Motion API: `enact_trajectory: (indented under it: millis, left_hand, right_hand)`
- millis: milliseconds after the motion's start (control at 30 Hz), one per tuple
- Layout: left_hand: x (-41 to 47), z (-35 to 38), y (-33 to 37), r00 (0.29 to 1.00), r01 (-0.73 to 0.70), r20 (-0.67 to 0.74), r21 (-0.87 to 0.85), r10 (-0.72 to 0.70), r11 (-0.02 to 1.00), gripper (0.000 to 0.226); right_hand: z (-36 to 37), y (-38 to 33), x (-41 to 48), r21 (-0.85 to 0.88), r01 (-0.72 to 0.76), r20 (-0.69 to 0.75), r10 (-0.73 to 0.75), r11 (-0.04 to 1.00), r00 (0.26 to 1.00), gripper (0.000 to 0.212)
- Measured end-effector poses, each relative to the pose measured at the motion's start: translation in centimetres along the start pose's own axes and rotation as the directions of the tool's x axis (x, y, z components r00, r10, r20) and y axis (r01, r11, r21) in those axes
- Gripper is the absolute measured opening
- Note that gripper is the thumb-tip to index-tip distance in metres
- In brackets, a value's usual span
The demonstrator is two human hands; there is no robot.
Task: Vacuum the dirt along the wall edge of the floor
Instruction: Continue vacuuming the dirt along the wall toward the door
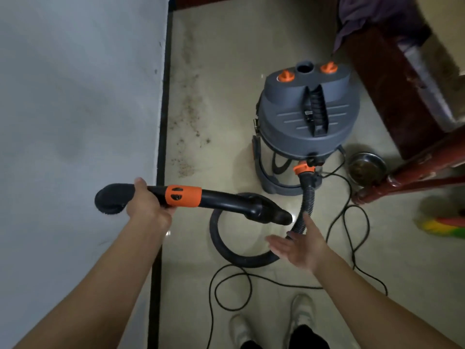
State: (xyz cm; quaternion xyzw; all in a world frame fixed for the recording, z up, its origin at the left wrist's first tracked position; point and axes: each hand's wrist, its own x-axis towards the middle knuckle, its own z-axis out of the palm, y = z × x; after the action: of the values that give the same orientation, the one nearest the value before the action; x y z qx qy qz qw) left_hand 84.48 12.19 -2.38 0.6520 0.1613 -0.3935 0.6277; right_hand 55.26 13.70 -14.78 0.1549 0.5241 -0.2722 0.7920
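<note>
My left hand (147,202) grips the black vacuum wand (221,199) just left of its orange collar (183,196), holding it level above the floor. The round brush head (112,197) points left toward the pale wall. My right hand (299,244) is open, palm up, just below the wand's rear end where the ribbed hose (305,200) joins. The hose loops on the floor and runs to the grey canister vacuum (305,117) with orange knobs. Brown dirt (187,117) lies scattered beside the black skirting (163,102).
A thin black power cord (352,235) snakes over the tiled floor near my white shoes (302,311). Dark red wooden furniture (402,91), a metal bowl (366,167) and a colourful broom head (442,226) stand to the right of the vacuum.
</note>
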Motion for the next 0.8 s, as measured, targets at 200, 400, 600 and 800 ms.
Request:
enact_trajectory:
  millis: [200,400,600,800]
  left_hand:
    - [-3.0,2.1,1.4,0.995,-0.034,0.099,0.116,0.023,0.993,0.014]
    - [-2.7,2.3,1.2,0.996,0.010,0.088,0.074,-0.016,0.997,0.013]
    - [-1.6,1.9,2.5,0.999,0.050,-0.005,-0.001,-0.050,0.999,0.015]
    - [-2.8,4.2,3.1,0.999,0.036,0.021,-0.029,-0.036,0.999,0.018]
  right_hand:
    - [9.4,-1.3,-1.0,-0.184,0.158,-0.033,-0.166,0.970,0.986,0.017]
    - [10.8,-5.3,-2.3,-0.708,0.107,-0.061,-0.211,0.698,0.976,0.026]
    - [9.2,-4.9,-1.0,-0.793,0.512,0.212,-0.638,0.331,0.740,0.035]
    - [8.8,-2.9,0.7,-0.863,0.500,0.392,-0.725,-0.075,0.567,0.091]
